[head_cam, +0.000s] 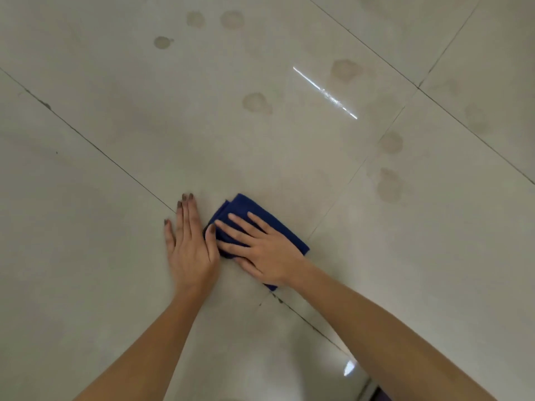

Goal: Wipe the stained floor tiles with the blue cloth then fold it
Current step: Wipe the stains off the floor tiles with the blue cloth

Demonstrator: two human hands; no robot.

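Observation:
A blue cloth (244,208), folded into a thick pad, lies on the pale floor tiles (86,241) near the middle of the view. My right hand (260,250) lies flat on top of it with fingers spread, pressing it down. My left hand (189,247) rests flat on the bare tile just left of the cloth, its thumb touching the cloth's left edge. Brownish round stains mark the tiles farther away: one (256,102) ahead of the cloth, one (346,70) beyond it, and two (389,186) to the right.
Dark grout lines (95,147) cross the floor diagonally. More faint stains (195,19) sit at the far top. A bright streak of reflected light (324,92) lies on the tile ahead. A dark edge (373,392) shows at the bottom right.

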